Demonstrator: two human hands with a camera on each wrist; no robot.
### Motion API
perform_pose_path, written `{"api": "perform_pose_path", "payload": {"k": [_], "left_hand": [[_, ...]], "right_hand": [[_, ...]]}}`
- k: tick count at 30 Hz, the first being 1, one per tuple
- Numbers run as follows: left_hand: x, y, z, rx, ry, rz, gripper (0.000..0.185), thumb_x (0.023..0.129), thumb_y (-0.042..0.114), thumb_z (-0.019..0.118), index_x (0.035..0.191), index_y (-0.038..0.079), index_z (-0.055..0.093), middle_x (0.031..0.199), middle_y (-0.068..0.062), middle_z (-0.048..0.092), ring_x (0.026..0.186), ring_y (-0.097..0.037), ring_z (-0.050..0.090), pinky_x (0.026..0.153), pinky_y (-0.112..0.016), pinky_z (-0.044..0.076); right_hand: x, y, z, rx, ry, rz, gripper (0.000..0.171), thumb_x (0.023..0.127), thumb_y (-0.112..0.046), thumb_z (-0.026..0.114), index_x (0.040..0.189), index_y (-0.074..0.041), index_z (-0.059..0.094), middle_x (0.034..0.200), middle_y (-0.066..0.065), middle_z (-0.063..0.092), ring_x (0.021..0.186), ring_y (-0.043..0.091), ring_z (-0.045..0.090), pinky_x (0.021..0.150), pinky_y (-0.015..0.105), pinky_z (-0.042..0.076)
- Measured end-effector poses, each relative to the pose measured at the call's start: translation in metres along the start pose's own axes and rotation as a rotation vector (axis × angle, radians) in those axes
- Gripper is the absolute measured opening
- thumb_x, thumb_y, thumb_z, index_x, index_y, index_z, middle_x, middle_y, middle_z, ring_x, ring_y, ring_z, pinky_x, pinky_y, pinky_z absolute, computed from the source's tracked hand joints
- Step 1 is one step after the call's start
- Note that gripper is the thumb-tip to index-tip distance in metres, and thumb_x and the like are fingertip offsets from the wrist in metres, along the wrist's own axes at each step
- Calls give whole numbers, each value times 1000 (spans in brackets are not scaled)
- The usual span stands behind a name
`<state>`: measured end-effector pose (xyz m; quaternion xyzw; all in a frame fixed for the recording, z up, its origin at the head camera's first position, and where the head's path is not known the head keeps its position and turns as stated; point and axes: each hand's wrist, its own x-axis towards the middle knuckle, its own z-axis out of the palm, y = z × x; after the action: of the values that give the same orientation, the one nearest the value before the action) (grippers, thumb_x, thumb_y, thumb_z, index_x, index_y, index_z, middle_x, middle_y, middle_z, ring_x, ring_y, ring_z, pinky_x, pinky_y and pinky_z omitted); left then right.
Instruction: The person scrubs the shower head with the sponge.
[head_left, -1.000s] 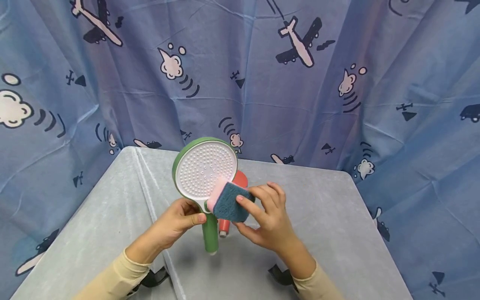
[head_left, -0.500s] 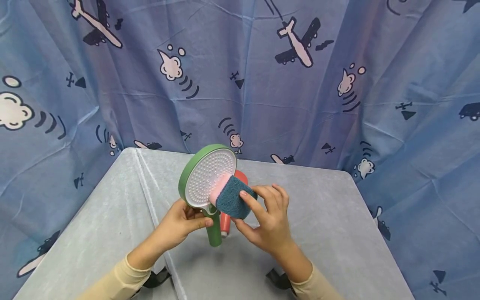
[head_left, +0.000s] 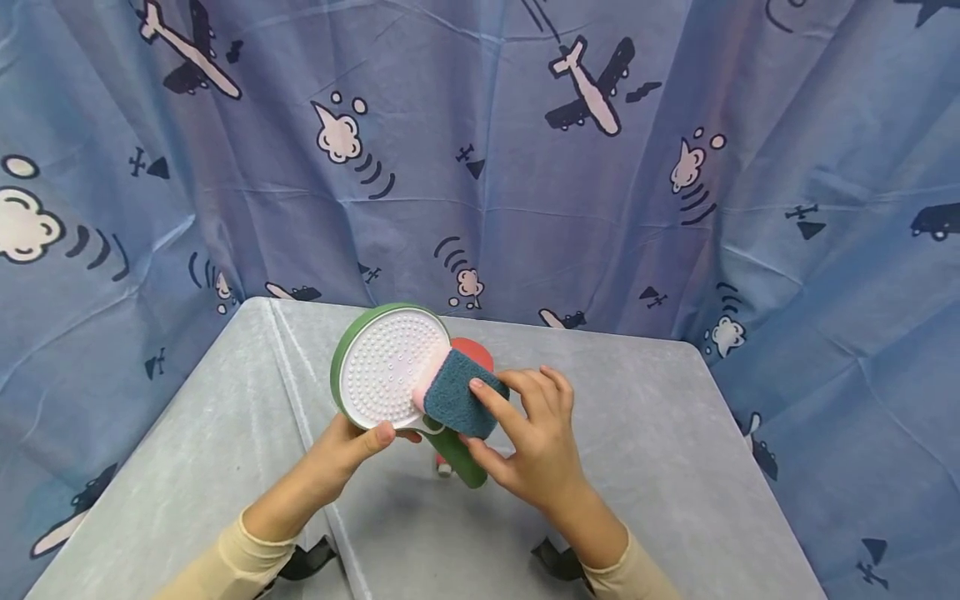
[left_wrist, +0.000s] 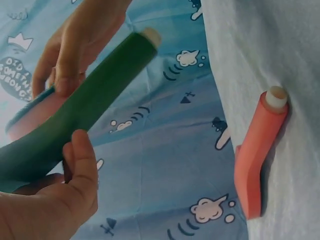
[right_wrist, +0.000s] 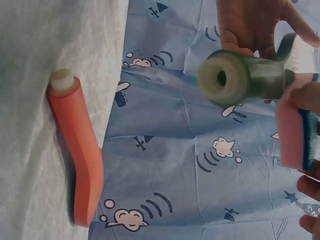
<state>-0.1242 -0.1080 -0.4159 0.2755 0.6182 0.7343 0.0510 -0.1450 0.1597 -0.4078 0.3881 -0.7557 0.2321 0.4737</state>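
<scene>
A green shower head (head_left: 393,367) with a white nozzle face is held up over the table by my left hand (head_left: 330,462). The left thumb lies at the lower rim, and the other fingers reach behind, partly hidden. Its green handle (left_wrist: 107,85) slants down to the right in the head view. Between fingers and thumb, my right hand (head_left: 536,437) grips a sponge (head_left: 459,392), pink on one side and dark teal on the other. The sponge's pink side rests at the right part of the nozzle face.
A red shower head (left_wrist: 255,155) lies on the grey table (head_left: 637,450), partly hidden behind the sponge in the head view. A blue patterned curtain (head_left: 420,125) hangs around the table's back and sides. Black straps (head_left: 307,560) hang at both wrists.
The green shower head has tilted: its face moved left and turned more toward the head camera, while its handle end swung right. My left thumb shifted from the neck to the rim.
</scene>
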Motion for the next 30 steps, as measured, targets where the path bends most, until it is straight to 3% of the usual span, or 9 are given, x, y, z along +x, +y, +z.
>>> {"api": "perform_pose_path", "payload": {"k": [6, 12, 18, 24, 27, 30], "left_hand": [[2, 5, -6, -155, -82, 37, 50, 108, 24, 52, 147, 0, 32, 135, -1, 62, 111, -20, 69, 101, -32, 54], [4, 11, -8, -231, -52, -55, 42, 107, 13, 43, 148, 5, 32, 137, -3, 60, 118, -19, 67, 101, -40, 56], [4, 18, -8, -141, 81, -189, 36, 103, 13, 46, 137, 3, 44, 122, 2, 67, 109, -11, 67, 96, -27, 55], [7, 19, -5, -186, 252, -368, 44, 102, 12, 53, 140, -6, 40, 116, 0, 67, 103, -11, 68, 91, -27, 58], [9, 18, -2, -272, 351, -388, 46, 103, 11, 51, 143, -4, 37, 117, -1, 65, 103, -11, 68, 91, -28, 58], [12, 17, -1, -395, 462, -350, 41, 105, 11, 48, 144, 5, 36, 121, -1, 62, 105, -11, 67, 94, -29, 57]], "right_hand": [[1, 4, -7, -12, -119, 42, 52, 89, -40, 72, 135, -16, 67, 118, 15, 62, 109, 35, 54, 100, 64, 33], [0, 6, -14, -37, -192, 83, 60, 80, -37, 81, 135, -19, 67, 120, 13, 62, 110, 34, 54, 103, 65, 32], [1, 2, -16, -63, -237, 96, 61, 76, -36, 84, 133, -21, 69, 118, 12, 62, 110, 33, 54, 104, 65, 32], [-2, -4, -11, -111, -283, 116, 63, 74, -38, 85, 133, -21, 68, 116, 11, 61, 109, 32, 54, 104, 64, 34], [-4, -4, -8, -142, -282, 166, 64, 76, -44, 84, 133, -19, 68, 112, 12, 62, 105, 31, 55, 102, 61, 35], [-6, 2, -7, -196, -262, 268, 63, 78, -48, 81, 131, -16, 69, 106, 12, 61, 100, 32, 55, 99, 58, 36]]}}
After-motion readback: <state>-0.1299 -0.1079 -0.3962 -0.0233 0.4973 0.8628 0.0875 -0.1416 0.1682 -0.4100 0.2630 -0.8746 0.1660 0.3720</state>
